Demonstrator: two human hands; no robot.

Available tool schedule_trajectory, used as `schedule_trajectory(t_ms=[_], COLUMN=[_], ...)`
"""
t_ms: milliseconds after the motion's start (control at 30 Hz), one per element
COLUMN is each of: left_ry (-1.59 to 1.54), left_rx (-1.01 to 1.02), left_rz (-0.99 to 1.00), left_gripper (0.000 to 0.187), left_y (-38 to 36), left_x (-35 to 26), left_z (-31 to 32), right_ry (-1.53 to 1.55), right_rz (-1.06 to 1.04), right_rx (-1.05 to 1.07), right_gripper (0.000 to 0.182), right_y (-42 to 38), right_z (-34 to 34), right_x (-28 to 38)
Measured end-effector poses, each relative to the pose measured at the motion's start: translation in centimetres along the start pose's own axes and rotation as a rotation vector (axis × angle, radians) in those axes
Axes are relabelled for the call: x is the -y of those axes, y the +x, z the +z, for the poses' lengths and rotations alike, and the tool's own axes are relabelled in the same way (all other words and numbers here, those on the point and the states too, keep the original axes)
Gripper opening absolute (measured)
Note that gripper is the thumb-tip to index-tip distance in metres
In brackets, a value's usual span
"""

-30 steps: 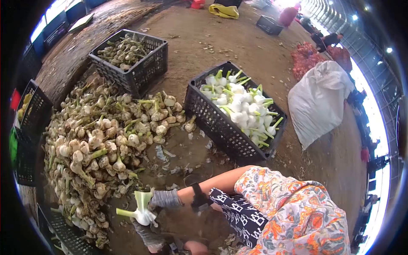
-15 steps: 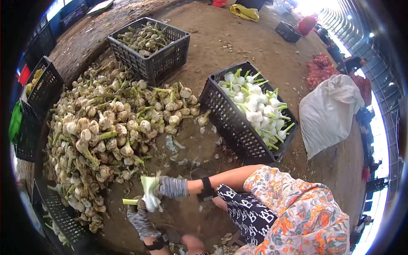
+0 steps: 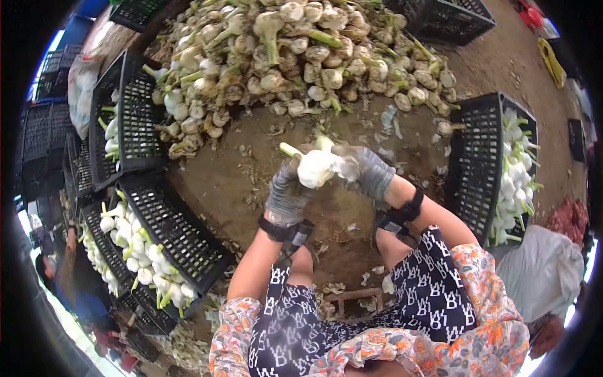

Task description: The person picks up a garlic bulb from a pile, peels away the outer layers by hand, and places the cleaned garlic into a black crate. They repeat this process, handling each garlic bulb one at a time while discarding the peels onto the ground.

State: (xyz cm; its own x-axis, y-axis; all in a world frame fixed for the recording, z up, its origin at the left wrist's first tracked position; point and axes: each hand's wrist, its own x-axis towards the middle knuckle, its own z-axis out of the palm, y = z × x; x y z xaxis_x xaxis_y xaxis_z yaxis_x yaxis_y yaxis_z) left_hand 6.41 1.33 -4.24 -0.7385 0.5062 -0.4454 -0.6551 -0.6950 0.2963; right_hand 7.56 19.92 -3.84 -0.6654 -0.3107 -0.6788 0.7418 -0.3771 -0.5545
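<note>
A white garlic bulb (image 3: pixel 316 169) with a short pale green stem is held up between my two gloved hands, above the dirt floor. My left hand (image 3: pixel 289 191), in a grey glove, is closed on the bulb's stem side. On the other side, my right hand (image 3: pixel 367 173) pinches loose white skin beside the bulb; its fingertips are partly blurred. Beyond my hands rises a large heap of unpeeled, soil-stained garlic (image 3: pixel 301 60) with stems.
Black crates of clean white garlic stand at my right (image 3: pixel 474 169) and left (image 3: pixel 173 232). Another crate (image 3: pixel 129 113) borders the heap. A white sack (image 3: pixel 543 267) lies at far right. A person (image 3: pixel 75 283) is at far left.
My view has swung to the left and down, so the heap now lies straight ahead. Both hands still hold the garlic; the flared skin on it has shrunk to smaller pieces.
</note>
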Motion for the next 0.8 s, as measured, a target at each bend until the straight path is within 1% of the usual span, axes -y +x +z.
schedule_trajectory(t_ms=[33,100,133,167,233,267,300,367,400,433,467,533,600,633,667,733,767,800], left_ry=[-0.174,-0.293,-0.353,-0.284,-0.322,-0.340,-0.335,-0.366,-0.382,-0.315,-0.309,-0.289,-0.219,-0.073,0.075,0.107,0.058,-0.014], left_rx=[0.108,0.121,0.126,-0.055,-0.122,-0.157,-0.343,-0.261,-0.220,-0.282,-0.303,-0.347,-0.403,-0.415,-0.430,-0.375,-0.338,-0.348], left_rz=[-0.009,-0.020,-0.026,0.011,0.019,0.020,0.047,0.018,0.005,0.045,0.046,0.055,0.086,0.054,0.022,0.065,0.105,0.122], left_gripper=[0.048,0.048,0.048,0.046,0.043,0.041,0.034,0.031,0.030,0.031,0.032,0.033,0.034,0.035,0.036,0.036,0.037,0.038], left_y=[0.5,0.7,0.7,0.8,1.3,1.4,1.5,1.4,1.4,1.1,1.0,0.8,0.8,0.6,0.2,0.0,0.1,-0.2], left_x=[0.2,-0.4,-0.8,-0.9,-0.6,-0.5,-0.4,-0.6,-0.6,-0.9,-0.8,-1.1,-0.7,-0.3,-0.2,-0.1,-0.6,-1.3], left_z=[-1.5,-3.8,-4.3,-3.1,-4.1,-3.9,-3.6,-3.7,-3.8,-2.0,-2.1,-2.3,-1.8,-2.8,-3.4,-3.6,-3.8,-4.2], right_ry=[-0.136,-0.174,-0.180,-0.480,-0.645,-0.550,-0.440,-0.262,-0.175,-0.531,-1.345,-1.407,-1.314,-1.264,-1.366,-1.117,-0.818,-0.739], right_rz=[-0.009,0.020,0.023,-0.648,-1.135,-0.920,-0.714,-0.267,-0.043,-0.117,-0.426,-0.774,-0.809,-0.829,-0.950,-1.006,-0.883,-0.600], right_rx=[0.001,0.020,0.253,0.314,0.336,0.335,0.310,0.301,0.292,0.259,0.117,-0.186,-0.217,-0.225,-0.147,-0.047,-0.112,-0.206], right_gripper=[0.029,0.031,0.028,0.029,0.033,0.036,0.039,0.047,0.051,0.048,0.049,0.048,0.049,0.049,0.044,0.028,0.014,0.011], right_y=[-0.5,-0.8,-2.0,-1.0,-1.2,-2.7,-4.1,-5.0,-4.8,-3.0,-1.8,-1.3,-1.2,-0.8,0.5,2.8,3.5,4.9], right_z=[-0.3,-1.7,-2.8,-3.8,-6.5,-5.9,-5.2,-2.4,-1.4,-1.6,-1.6,0.0,3.0,4.3,4.2,3.1,3.5,2.3], right_x=[-0.1,-1.1,-0.5,-1.5,-2.1,-0.4,1.3,4.5,5.1,3.4,2.5,1.1,1.2,1.4,0.9,0.7,1.1,1.0])
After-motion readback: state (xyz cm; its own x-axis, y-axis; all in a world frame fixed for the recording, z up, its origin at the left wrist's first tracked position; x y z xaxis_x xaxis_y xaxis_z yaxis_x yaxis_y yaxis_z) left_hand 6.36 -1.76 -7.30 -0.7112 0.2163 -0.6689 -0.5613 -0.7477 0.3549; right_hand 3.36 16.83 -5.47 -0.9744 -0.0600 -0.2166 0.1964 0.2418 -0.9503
